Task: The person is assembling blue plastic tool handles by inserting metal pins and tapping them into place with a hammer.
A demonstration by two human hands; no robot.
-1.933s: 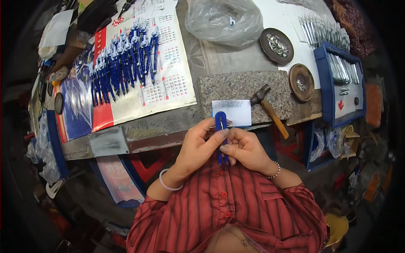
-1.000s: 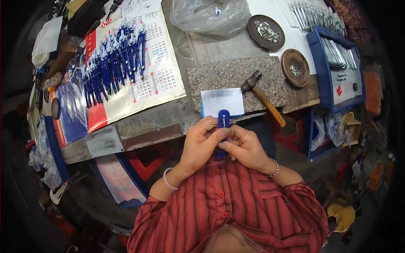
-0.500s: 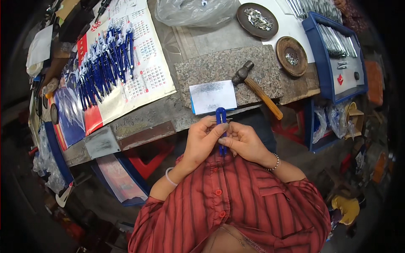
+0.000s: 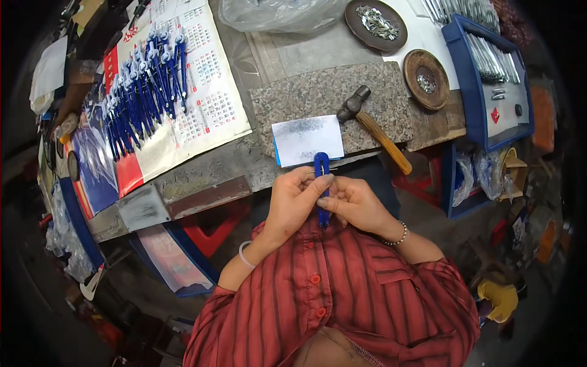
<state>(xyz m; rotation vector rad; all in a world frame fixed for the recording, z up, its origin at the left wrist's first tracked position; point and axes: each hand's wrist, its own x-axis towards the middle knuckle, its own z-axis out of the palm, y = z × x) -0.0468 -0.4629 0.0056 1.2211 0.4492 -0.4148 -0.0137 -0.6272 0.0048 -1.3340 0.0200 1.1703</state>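
Close in front of my shirt, both hands hold a blue two-legged plastic piece (image 4: 321,162) upright, its rounded, slotted end pointing away from me. My left hand (image 4: 296,199) has its thumb pressed on the piece. From the other side, the bent fingers and thumb of my right hand (image 4: 357,202) pinch it lower down. A thin metal pin seems to cross the slot near my left fingertips; its ends are hard to make out. Just beyond lies a white paper pad (image 4: 307,139) with grey smudges, on a speckled stone slab (image 4: 330,88).
A hammer (image 4: 367,125) rests on the slab, its handle overhanging the table edge. Dishes of small metal parts (image 4: 400,38) (image 4: 444,92) stand beyond. Right is a blue tray (image 4: 494,125) of metal rods; left, several blue pieces (image 4: 143,88) lie on printed paper (image 4: 223,116).
The view has shifted slightly, so the table items appear moved a little. Both hands keep their hold on the blue piece, with almost no change in the fingers.
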